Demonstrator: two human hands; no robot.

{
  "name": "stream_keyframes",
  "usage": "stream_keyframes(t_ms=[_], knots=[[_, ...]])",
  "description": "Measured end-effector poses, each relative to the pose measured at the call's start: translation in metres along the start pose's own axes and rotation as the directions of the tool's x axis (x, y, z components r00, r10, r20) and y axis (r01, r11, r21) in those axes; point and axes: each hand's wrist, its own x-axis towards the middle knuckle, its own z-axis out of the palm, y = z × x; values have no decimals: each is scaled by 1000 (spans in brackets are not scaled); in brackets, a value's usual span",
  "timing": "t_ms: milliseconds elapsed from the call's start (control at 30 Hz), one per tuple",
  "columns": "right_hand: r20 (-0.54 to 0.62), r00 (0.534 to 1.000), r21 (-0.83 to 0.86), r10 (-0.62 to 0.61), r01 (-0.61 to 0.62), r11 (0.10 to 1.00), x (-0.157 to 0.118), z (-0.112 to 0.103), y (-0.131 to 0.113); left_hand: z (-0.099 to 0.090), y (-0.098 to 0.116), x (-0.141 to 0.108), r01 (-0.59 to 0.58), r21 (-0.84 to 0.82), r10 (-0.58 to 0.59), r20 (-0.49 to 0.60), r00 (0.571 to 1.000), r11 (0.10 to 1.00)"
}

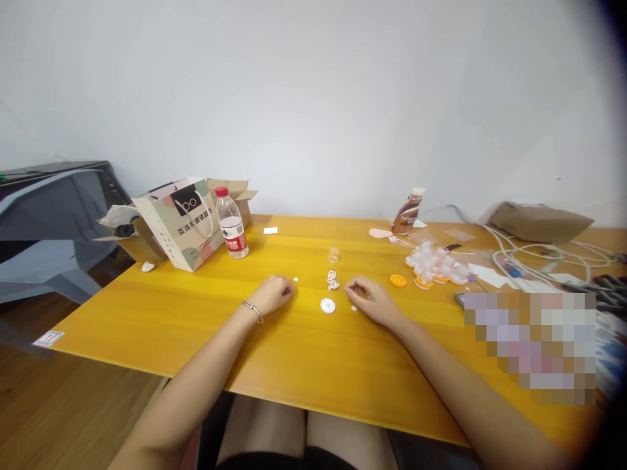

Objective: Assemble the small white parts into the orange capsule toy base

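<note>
My left hand [273, 295], with a bangle at its wrist, rests on the yellow table with curled fingers. Just beyond its fingertips lies a small white disc [296, 279]. To the right, my right hand [369, 299] is closed in a pinch, and anything between its fingertips is too small to make out. Another small white piece [354, 309] lies under that hand. Between the hands is a round white part [328, 305] with a raised middle. Behind it sit white openwork gear-like pieces [333, 281] and a clear plastic cylinder [334, 254].
An orange round cap [398, 281] and a pile of clear and orange plastic parts [434, 262] lie right. Behind them stands a brown drink bottle [407, 212]. White cables [519, 251] spread far right. A water bottle [232, 225] and paper bag [179, 225] stand left.
</note>
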Motion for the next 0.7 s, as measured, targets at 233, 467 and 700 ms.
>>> stream_keyframes(t_ms=[233,467,700], knots=[[168,971,-111,-168,188,976,-6,14,-11,20,34,3,-139,-180,92,-246,965,974],[227,962,-143,-150,185,972,-6,19,-11,36,58,3,-236,-129,205,-217,955,963],[232,960,-130,-154,187,974,-6,23,-12,37,59,3,-243,-121,216,-201,955,962]])
